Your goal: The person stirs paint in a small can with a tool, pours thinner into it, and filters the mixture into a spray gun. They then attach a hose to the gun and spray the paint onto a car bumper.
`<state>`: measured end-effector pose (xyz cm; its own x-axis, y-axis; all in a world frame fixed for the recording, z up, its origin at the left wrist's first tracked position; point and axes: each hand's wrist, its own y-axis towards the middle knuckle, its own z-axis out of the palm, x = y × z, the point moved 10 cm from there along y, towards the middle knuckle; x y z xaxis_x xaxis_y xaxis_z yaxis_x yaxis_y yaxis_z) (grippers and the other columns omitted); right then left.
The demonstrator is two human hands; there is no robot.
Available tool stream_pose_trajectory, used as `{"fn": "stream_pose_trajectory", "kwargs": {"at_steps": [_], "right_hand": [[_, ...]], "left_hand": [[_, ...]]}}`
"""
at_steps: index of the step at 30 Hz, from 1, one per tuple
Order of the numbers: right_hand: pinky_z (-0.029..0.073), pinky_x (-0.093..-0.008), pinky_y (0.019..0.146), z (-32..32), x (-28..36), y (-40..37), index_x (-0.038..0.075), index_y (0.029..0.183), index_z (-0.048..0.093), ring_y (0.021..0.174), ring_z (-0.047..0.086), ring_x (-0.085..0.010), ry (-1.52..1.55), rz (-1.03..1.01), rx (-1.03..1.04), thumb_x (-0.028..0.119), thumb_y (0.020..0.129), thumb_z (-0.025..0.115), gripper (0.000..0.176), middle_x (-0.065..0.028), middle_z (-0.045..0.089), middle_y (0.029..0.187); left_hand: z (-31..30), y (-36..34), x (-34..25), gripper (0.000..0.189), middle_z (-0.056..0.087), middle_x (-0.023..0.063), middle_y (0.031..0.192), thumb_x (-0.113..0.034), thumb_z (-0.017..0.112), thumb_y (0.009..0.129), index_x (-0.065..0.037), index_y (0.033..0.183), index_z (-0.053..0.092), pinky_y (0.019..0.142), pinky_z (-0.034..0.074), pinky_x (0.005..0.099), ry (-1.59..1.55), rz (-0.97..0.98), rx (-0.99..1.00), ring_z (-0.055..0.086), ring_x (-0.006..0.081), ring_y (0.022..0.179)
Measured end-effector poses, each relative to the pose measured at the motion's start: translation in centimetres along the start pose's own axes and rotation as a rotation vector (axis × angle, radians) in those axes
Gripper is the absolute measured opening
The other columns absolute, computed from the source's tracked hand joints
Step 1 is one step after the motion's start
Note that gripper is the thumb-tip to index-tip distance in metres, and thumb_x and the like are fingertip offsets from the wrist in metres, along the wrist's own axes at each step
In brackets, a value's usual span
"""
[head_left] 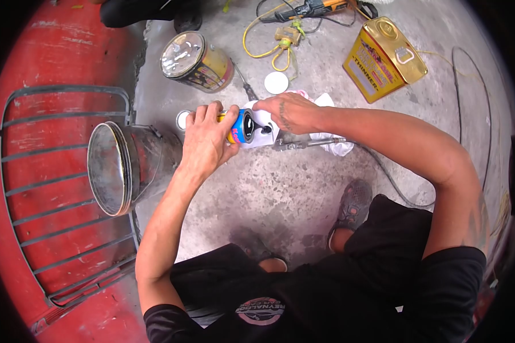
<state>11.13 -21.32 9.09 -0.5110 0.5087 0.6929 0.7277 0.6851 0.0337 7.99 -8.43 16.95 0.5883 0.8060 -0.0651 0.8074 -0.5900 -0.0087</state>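
Item: small blue-and-yellow can [243,126], tipped on its side above a white sheet [257,140] on the concrete floor [280,183]; its mouth faces the right hand [294,113], with glossy dark contents at the rim.

Left hand [207,137]: clamped round the can's body, thumb and fingers wrapped over it.

Right hand: fingertips at the far edge of the sheet, just beside the can's mouth; whether they pinch the paper or merely press it cannot be told.

Step in hand: a tilt of the can over the sheet, judged from its angle and the dark patch [266,130] below the mouth. The position calls for a steady left wrist and a sheet that does not slip.

Close by: metal-shafted tool [312,143] and crumpled white material [341,148], under or beside the right wrist, the likeliest obstruction; white disc [276,83], above the sheet; dark-handled tool [249,91], lying between the disc and a large lidded can [214,66].

Left side: metal bucket [146,151], lying or tilted near the left forearm, a possible snag; barred metal rack [74,89] against a red surface [51,57].

Upper right: gold-topped tin marked "THINNER" [377,66], upright, well apart from the can.

Top: orange-and-black power tool [320,7], with cords looped about it.
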Motion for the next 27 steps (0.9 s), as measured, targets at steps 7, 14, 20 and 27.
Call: {"fn": "stream_pose_trajectory", "kwargs": {"at_steps": [7, 14, 20, 27], "right_hand": [[0.055, -0.0561, 0.079, 0.3, -0.6, 0.3, 0.008, 0.131, 0.068, 0.093, 0.072, -0.0444, -0.005, -0.021, -0.028, 0.002, 0.089, 0.06, 0.043, -0.023, 0.075, 0.097], [0.055, -0.055, 0.08, 0.4, -0.8, 0.4, 0.007, 0.134, 0.068, 0.093, 0.073, -0.0445, 0.01, 0.007, 0.009, 0.001, 0.088, 0.058, 0.047, -0.0253, 0.075, 0.096], [0.056, -0.0545, 0.083, 0.3, -0.7, 0.4, 0.008, 0.134, 0.069, 0.099, 0.073, -0.0447, 0.026, 0.043, 0.041, 0.001, 0.089, 0.056, 0.048, -0.0262, 0.076, 0.103], [0.056, -0.0542, 0.082, 0.9, -1.3, 0.6, 0.01, 0.133, 0.07, 0.098, 0.074, -0.0439, 0.033, 0.095, 0.086, 0.002, 0.088, 0.058, 0.047, -0.0248, 0.076, 0.104]], "left_hand": [[-0.1, -0.1, -0.2, 0.082, 0.06, 0.0151, 0.13, -0.016, 0.091, 0.065, -0.015, 0.142, 0.062, 0.102, 0.047, 0.0529, 0.023, 0.0, -0.021, 0.059, 0.0371, 0.121], [-0.3, -0.1, -0.2, 0.081, 0.06, 0.015, 0.129, -0.015, 0.09, 0.065, -0.015, 0.141, 0.062, 0.102, 0.047, 0.0518, 0.03, -0.004, -0.021, 0.059, 0.0364, 0.12], [-0.2, -0.2, -0.1, 0.083, 0.06, 0.0157, 0.13, -0.015, 0.092, 0.063, -0.016, 0.141, 0.062, 0.102, 0.046, 0.0527, 0.018, -0.013, -0.021, 0.058, 0.0373, 0.121], [-0.3, 0.1, -0.2, 0.084, 0.059, 0.016, 0.131, -0.015, 0.092, 0.063, -0.017, 0.141, 0.061, 0.102, 0.046, 0.0536, 0.039, -0.01, -0.004, 0.058, 0.0377, 0.122]]}}
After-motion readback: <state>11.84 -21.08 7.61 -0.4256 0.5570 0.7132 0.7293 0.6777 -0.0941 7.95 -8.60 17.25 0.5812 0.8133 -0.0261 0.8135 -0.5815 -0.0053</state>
